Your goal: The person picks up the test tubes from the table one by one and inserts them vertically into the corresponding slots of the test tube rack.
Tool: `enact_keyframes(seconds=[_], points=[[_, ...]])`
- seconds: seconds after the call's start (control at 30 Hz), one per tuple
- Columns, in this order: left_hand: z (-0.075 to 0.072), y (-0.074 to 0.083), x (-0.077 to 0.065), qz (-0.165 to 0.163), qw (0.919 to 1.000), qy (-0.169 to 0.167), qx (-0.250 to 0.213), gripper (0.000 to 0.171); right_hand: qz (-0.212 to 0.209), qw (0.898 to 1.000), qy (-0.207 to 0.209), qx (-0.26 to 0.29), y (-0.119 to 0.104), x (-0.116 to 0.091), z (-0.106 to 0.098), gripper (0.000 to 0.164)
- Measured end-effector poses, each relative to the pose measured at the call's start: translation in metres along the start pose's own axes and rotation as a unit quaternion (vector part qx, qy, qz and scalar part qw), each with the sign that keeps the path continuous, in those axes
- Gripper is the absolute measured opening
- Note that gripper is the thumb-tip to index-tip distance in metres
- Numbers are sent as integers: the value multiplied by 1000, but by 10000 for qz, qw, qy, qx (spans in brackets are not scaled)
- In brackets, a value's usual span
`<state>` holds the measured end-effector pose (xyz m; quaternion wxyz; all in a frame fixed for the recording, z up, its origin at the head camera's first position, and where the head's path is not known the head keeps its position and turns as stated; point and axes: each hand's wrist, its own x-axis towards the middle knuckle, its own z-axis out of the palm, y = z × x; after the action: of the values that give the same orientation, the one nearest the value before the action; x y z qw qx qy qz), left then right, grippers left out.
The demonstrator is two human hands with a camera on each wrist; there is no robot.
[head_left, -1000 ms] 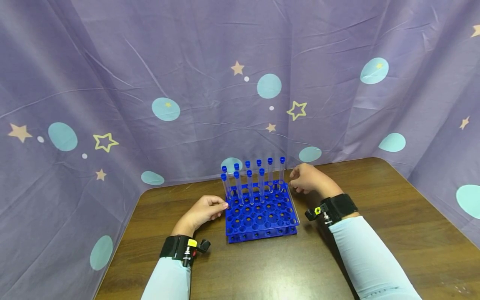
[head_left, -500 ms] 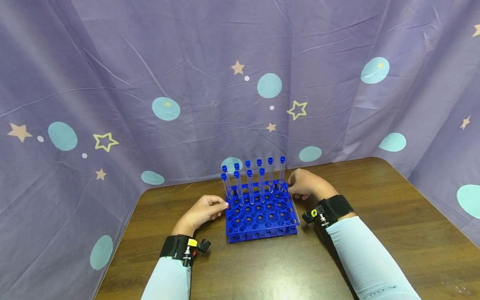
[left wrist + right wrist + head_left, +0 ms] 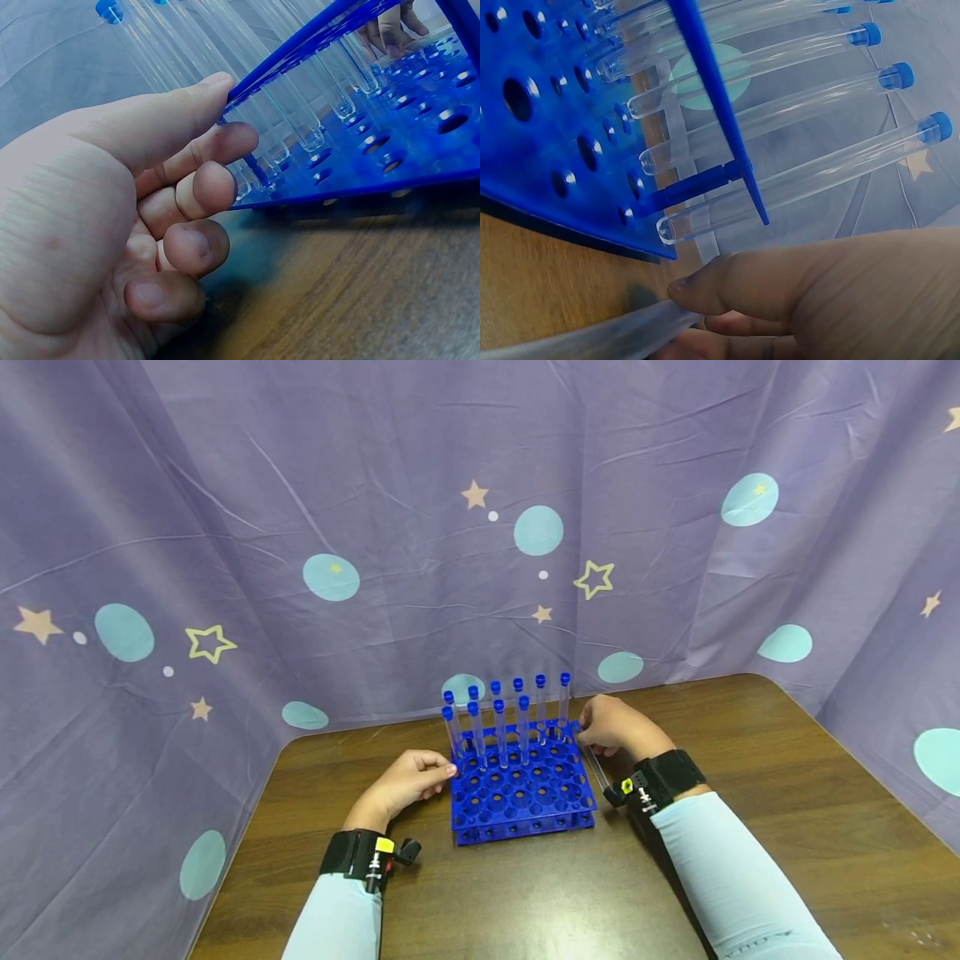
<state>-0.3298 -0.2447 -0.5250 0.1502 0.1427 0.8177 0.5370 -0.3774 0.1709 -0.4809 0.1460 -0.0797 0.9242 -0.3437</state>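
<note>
A blue test tube rack [image 3: 521, 814] stands on the table, with several clear blue-capped test tubes [image 3: 524, 735] upright in its back rows. At the rack's left side, my left hand [image 3: 408, 783] pinches the edge of the upper plate between thumb [image 3: 187, 112] and index finger; the other fingers curl loosely below. By the back right corner, my right hand [image 3: 618, 727] pinches one end of another clear test tube [image 3: 596, 768] between thumb [image 3: 727, 283] and fingers. This tube [image 3: 607, 336] lies outside the rack, along its right side. The fingers hide its gripped end.
The brown wooden table [image 3: 540, 902] extends in front of the rack and to both sides. A purple curtain [image 3: 420, 527] with stars and dots hangs close behind the table's back edge. Front rows of rack holes [image 3: 520, 797] hold no tubes.
My right hand has moved slightly left and down to the rack's back right corner and taken hold of the loose test tube. The tube's near end has shifted right. My left hand has stayed put.
</note>
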Motion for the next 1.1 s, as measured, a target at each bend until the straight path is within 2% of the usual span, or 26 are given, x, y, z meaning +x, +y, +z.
enact_keyframes(seconds=[0.27, 0.47, 0.73, 1.1], points=[[-1, 1, 0, -39, 10000, 17, 72, 27, 177, 9995, 76, -265, -3, -2, 0, 30], [-1, -1, 1, -25, 9999, 10, 100, 27, 116, 9986, 140, -494, 0, -2, 0, 29], [-1, -2, 2, -42, 9999, 16, 138, 27, 226, 9979, 63, -604, 3, 3, 1, 33], [-1, -2, 1, -35, 9999, 19, 118, 26, 87, 9969, 122, -772, 4, 4, 3, 34]])
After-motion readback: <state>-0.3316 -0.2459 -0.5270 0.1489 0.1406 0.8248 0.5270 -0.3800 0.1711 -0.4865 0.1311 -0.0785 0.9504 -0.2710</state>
